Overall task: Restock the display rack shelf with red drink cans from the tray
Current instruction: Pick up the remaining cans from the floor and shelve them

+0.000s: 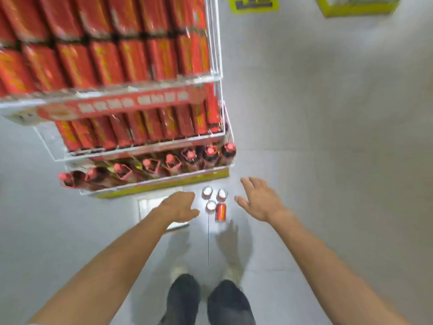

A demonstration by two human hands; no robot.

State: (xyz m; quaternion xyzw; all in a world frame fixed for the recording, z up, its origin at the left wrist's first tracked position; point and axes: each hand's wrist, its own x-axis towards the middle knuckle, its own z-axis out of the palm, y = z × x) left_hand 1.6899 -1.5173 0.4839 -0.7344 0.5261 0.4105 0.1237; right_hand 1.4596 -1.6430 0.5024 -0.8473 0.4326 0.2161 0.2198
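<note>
Three red drink cans stand upright on the floor [212,197], and another red can [220,212] lies on its side beside them. They sit on a shiny tray [150,205] partly hidden under my left hand. My left hand [180,206] hovers just left of the cans, fingers loosely bent, holding nothing. On the right of the cans my right hand [259,199] is spread with straight fingers, also holding nothing. The white wire display rack [218,76] rises at upper left, its shelves packed with red cans [131,59].
The rack's lowest shelf holds dark bottles with red caps [192,156] behind a yellow front strip. My two feet [206,299] stand on the grey tiled floor below the cans. Yellow-green boxes [358,5] sit at the top right.
</note>
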